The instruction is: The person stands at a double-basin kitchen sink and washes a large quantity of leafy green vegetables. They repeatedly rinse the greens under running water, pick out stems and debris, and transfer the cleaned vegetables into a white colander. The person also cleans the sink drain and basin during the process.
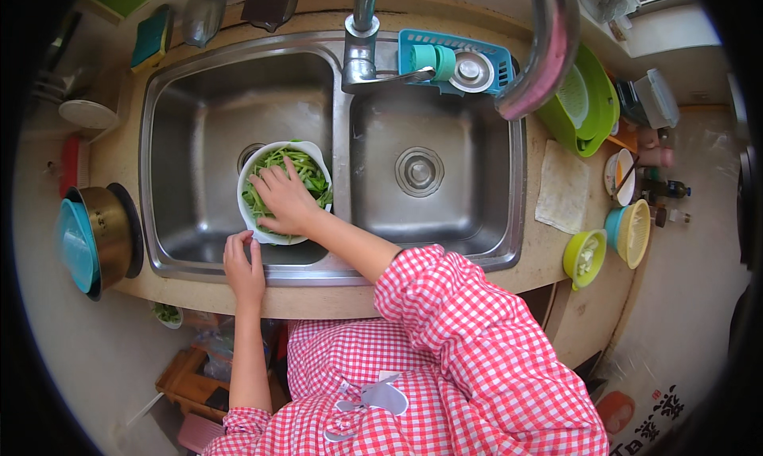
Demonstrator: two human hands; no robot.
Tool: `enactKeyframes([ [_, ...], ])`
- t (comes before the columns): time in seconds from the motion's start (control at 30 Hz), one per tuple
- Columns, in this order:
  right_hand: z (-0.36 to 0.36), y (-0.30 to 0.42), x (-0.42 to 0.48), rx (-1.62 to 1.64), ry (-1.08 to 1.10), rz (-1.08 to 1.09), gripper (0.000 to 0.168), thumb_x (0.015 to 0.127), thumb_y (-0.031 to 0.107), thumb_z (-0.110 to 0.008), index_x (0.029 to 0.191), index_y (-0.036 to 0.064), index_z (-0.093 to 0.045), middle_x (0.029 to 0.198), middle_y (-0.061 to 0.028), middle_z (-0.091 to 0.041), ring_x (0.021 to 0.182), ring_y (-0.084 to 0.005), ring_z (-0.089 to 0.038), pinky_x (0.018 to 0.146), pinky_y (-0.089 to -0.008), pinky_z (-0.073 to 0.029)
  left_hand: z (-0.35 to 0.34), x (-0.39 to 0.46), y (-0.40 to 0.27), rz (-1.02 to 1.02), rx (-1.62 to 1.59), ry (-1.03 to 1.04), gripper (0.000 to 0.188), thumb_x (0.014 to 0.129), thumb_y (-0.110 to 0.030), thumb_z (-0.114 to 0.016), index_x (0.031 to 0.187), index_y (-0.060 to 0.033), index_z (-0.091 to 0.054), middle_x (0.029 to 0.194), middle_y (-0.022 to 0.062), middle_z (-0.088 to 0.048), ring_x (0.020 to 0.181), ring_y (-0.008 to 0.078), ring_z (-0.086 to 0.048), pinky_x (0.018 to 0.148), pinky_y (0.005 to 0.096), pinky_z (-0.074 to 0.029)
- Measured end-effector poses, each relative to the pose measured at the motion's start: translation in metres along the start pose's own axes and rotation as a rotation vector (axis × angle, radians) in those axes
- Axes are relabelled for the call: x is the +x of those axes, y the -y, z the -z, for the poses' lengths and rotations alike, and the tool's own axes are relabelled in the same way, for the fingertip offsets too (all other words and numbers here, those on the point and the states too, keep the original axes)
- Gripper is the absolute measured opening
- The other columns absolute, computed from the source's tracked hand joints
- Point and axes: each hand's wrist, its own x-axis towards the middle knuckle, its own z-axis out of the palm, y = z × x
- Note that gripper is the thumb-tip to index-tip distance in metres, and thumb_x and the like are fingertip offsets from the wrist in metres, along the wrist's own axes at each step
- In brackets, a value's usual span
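Observation:
A white plastic basin (242, 201) full of cut green leafy vegetables (307, 173) stands in the left bowl of the steel double sink (208, 119), partly over its drain. My right hand (285, 200) lies on top of the greens with its fingers spread; whether it grips any stems cannot be told. At the basin's near-left edge, my left hand (244, 265) has its fingertips on the rim, thumb apart from the fingers. The right sink bowl (387, 128) shows its drain strainer (419, 171). Above the sink's divider stands the chrome faucet (359, 54).
A blue caddy (506, 69) sits behind the right bowl. Green colanders (605, 107), a cloth (563, 188) and a lime bowl holding pale pieces (569, 259) are to the right. A metal pot (110, 235) stands at the left edge. A large curved pipe (551, 45) hangs in the upper right foreground.

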Motion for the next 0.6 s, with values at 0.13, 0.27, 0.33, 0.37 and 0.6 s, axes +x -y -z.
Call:
enactKeyframes([
  [0.13,-0.003,0.018,-0.007,0.219,-0.149,-0.102,0.057,0.081,0.030,-0.056,0.128,0.001,-0.042,0.124,-0.0185,-0.048,0.113,-0.0350,-0.043,0.106,-0.0516,-0.023,-0.005,0.001,0.003,0.022,0.030,-0.029,0.022,0.085,-0.018,-0.058,0.101,-0.0024,-0.057,0.089,0.0111,-0.058,0.087,0.0278,-0.056,0.080,0.0378,-0.043],
  [0.27,-0.009,0.026,0.001,0.588,-0.422,-0.301,0.051,0.077,0.004,-0.044,0.128,0.000,-0.040,0.120,-0.0214,-0.046,0.113,-0.0328,-0.043,0.099,-0.0424,-0.032,-0.003,0.003,0.000,0.063,-0.047,0.002,0.029,0.083,-0.016,-0.060,0.108,-0.0020,-0.055,0.092,0.0110,-0.058,0.089,0.0258,-0.056,0.081,0.0366,-0.043],
  [0.33,-0.013,0.027,0.006,0.811,-0.547,-0.323,0.055,0.073,-0.003,-0.041,0.128,0.000,-0.039,0.121,-0.0208,-0.043,0.112,-0.0339,-0.043,0.098,-0.0400,-0.034,-0.004,0.005,0.002,0.032,-0.127,0.005,0.034,0.083,-0.014,-0.061,0.113,-0.0017,-0.054,0.095,0.0109,-0.057,0.090,0.0242,-0.055,0.081,0.0355,-0.043],
  [0.37,-0.014,0.026,0.007,0.920,-0.611,-0.330,0.058,0.071,-0.007,-0.040,0.128,-0.001,-0.039,0.122,-0.0206,-0.042,0.112,-0.0344,-0.043,0.098,-0.0388,-0.035,-0.004,0.006,0.003,0.018,-0.169,0.008,0.037,0.082,-0.014,-0.061,0.116,-0.0015,-0.053,0.097,0.0109,-0.056,0.091,0.0234,-0.054,0.082,0.0350,-0.043],
  [0.6,-0.017,0.040,0.009,1.493,-0.745,-0.599,0.063,0.071,-0.009,-0.038,0.132,0.007,-0.032,0.132,-0.0137,-0.035,0.123,-0.0262,-0.038,0.106,-0.0389,-0.029,0.001,0.025,-0.041,-0.128,-0.279,0.156,0.041,0.082,-0.007,-0.060,0.122,-0.0022,-0.051,0.106,0.0078,-0.053,0.093,0.0195,-0.051,0.083,0.0301,-0.038],
])
